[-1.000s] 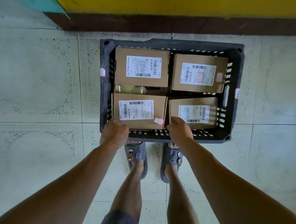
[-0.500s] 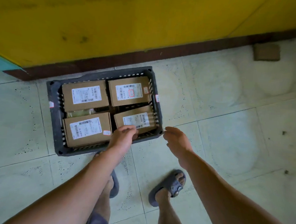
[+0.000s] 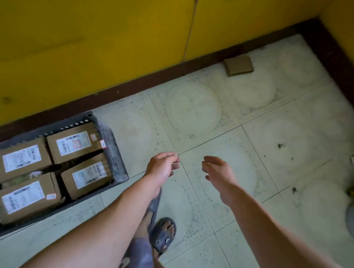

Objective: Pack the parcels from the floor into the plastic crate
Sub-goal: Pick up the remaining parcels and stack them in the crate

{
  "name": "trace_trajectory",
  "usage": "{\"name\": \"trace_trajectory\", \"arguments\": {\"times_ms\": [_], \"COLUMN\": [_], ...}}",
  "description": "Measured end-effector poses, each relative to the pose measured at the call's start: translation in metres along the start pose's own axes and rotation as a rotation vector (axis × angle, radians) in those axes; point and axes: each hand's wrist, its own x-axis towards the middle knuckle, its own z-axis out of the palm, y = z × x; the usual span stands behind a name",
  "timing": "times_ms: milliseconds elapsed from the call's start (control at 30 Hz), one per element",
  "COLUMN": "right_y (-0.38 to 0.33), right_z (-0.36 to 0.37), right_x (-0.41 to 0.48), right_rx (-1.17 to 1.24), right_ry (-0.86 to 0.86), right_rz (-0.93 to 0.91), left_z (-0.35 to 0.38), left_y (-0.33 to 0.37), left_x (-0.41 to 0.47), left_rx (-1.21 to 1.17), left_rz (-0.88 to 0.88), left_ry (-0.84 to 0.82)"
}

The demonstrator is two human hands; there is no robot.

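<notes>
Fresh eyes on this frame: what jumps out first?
The dark plastic crate sits at lower left against the skirting, holding four labelled cardboard parcels. Mid-frame, the left hand and right hand hang empty with relaxed fingers over the tiled floor. One brown parcel lies alone by the skirting at upper right.

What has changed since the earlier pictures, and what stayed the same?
Both hands let go of the near rim of the crate and moved right: the left hand and right hand now hang loose over the floor, holding nothing. The view turned toward a lone parcel by the wall. The crate keeps its four parcels arranged as before.
</notes>
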Motion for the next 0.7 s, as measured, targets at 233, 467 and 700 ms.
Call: {"name": "trace_trajectory", "arguments": {"times_ms": [233, 467, 700], "right_y": [-0.039, -0.088, -0.11], "right_z": [-0.096, -0.197, -0.316], "right_x": [0.068, 0.153, 0.252], "right_rx": [0.048, 0.02, 0.0], "right_ry": [-0.003, -0.029, -0.044], "right_rz": [0.014, 0.057, 0.064], "left_z": [0.096, 0.2, 0.321], "left_y": [0.056, 0.138, 0.197], "left_x": [0.051, 0.111, 0.173], "left_rx": [0.055, 0.092, 0.137], "left_rz": [-0.013, -0.026, -0.06], "left_ry": [-0.013, -0.022, -0.019]}}
